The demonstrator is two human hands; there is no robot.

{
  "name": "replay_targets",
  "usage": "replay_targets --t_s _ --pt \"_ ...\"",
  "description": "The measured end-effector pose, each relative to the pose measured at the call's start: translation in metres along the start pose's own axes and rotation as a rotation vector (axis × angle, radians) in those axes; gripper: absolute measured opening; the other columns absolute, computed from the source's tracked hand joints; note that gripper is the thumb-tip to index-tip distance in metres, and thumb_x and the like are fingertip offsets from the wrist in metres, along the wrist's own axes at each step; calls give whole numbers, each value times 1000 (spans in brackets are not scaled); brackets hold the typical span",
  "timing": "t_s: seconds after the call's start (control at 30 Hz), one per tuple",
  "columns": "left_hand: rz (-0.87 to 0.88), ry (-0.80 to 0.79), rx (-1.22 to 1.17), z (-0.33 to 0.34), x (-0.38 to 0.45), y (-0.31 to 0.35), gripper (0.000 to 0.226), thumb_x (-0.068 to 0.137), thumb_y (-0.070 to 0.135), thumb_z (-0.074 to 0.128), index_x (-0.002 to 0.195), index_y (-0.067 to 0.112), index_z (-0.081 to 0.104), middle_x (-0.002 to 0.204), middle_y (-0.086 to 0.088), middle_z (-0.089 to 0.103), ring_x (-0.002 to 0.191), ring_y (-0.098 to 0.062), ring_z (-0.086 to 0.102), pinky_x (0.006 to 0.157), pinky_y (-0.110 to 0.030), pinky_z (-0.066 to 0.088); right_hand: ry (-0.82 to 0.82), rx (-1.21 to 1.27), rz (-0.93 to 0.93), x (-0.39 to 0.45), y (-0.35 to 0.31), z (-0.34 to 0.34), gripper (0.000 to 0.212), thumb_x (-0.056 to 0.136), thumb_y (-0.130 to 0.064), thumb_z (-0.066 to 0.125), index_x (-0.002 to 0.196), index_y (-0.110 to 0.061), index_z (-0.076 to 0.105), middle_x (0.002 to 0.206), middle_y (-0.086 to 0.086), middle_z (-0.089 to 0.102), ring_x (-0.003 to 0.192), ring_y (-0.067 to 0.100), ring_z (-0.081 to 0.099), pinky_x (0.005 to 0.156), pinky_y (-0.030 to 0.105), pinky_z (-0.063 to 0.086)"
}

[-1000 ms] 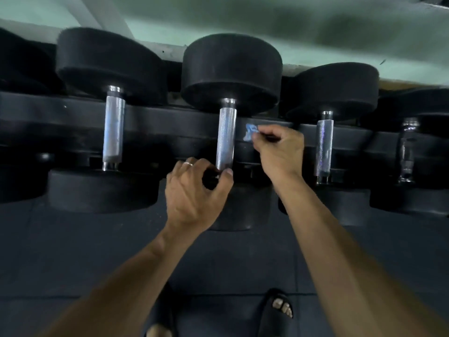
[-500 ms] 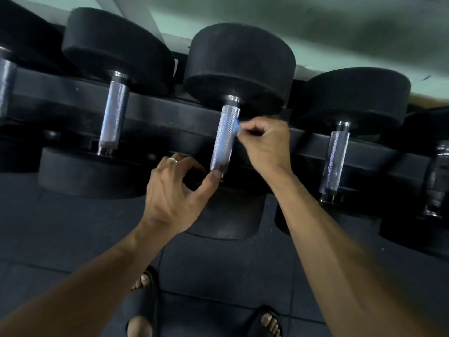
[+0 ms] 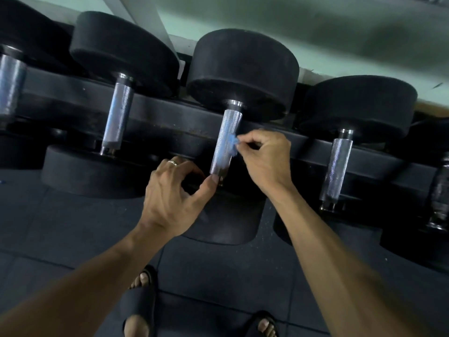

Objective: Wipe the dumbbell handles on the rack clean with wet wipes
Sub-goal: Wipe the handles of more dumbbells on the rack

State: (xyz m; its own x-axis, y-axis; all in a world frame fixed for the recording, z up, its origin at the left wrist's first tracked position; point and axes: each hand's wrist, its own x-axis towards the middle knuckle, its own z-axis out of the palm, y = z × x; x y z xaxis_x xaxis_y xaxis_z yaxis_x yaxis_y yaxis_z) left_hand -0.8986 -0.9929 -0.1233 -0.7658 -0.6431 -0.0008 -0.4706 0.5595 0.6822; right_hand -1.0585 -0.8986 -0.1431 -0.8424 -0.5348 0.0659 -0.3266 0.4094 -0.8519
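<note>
Black round-headed dumbbells lie in a row on a dark rack [image 3: 170, 117], their knurled steel handles pointing toward me. My right hand [image 3: 264, 161] pinches a small blue wet wipe [image 3: 232, 143] and presses it against the right side of the middle dumbbell handle [image 3: 227, 127], about halfway along. My left hand [image 3: 172, 195], with a ring on one finger, is at the handle's lower end. Its thumb tip lies against the steel and its fingers curl beside it.
More handles flank the middle one: one to the left [image 3: 119, 117], one to the right [image 3: 339, 166], and others at the far left [image 3: 11, 86] and far right [image 3: 441, 190]. My sandalled feet [image 3: 138, 302] stand on dark floor mats below the rack.
My right hand brought the wipe from beside the middle handle onto it, then slid it a little down the steel. My left hand stayed at the handle's lower end.
</note>
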Motion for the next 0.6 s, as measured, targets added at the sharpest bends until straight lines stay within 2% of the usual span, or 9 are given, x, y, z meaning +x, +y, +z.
replay_targets --t_s 0.13,0.2,0.3,0.33,0.43,0.5,0.6 --pt "6 4 -4 1 0 0 50 80 61 47 74 17 69 74 17 50 78 -11 51 70 -28 37 187 188 132 30 3 15 13 78 -1 75 83 -12 80 77 -13 72 76 3 70 81 26 57" --pt "12 3 -1 1 0 -1 49 80 61 47 74 17 69 73 18 48 77 -11 50 69 -27 36 133 255 189 23 8 15 15 78 -2 77 81 -17 79 77 -12 73 76 4 70 81 28 56" --pt "23 14 -9 0 0 0 48 79 60 48 72 17 69 72 20 46 75 -11 49 69 -27 35 -68 143 211 -4 11 3 15 78 -4 80 81 -19 78 79 -11 73 76 3 69 80 23 55" --pt "23 19 -11 0 0 0 48 79 61 48 72 18 69 71 21 45 75 -10 48 70 -27 34 -89 109 192 -4 8 0 14 78 -4 80 82 -17 79 78 -12 73 76 2 69 80 23 55" --pt "11 13 -1 1 0 0 50 78 63 47 74 19 69 72 21 45 78 -11 49 72 -30 38 95 79 112 22 1 7 12 78 -4 77 83 -14 80 76 -15 71 73 0 68 81 28 57" --pt "0 -6 9 1 1 0 51 78 65 45 75 20 69 73 21 45 82 -13 51 75 -36 44 166 115 124 33 -2 11 12 79 -4 76 83 -15 79 76 -14 71 75 4 69 82 30 58" --pt "-23 -2 24 1 -3 2 56 78 67 43 80 19 71 81 15 49 90 -18 51 81 -44 47 26 79 136 8 3 6 10 78 -7 79 81 -17 79 77 -9 74 74 8 71 78 29 57"
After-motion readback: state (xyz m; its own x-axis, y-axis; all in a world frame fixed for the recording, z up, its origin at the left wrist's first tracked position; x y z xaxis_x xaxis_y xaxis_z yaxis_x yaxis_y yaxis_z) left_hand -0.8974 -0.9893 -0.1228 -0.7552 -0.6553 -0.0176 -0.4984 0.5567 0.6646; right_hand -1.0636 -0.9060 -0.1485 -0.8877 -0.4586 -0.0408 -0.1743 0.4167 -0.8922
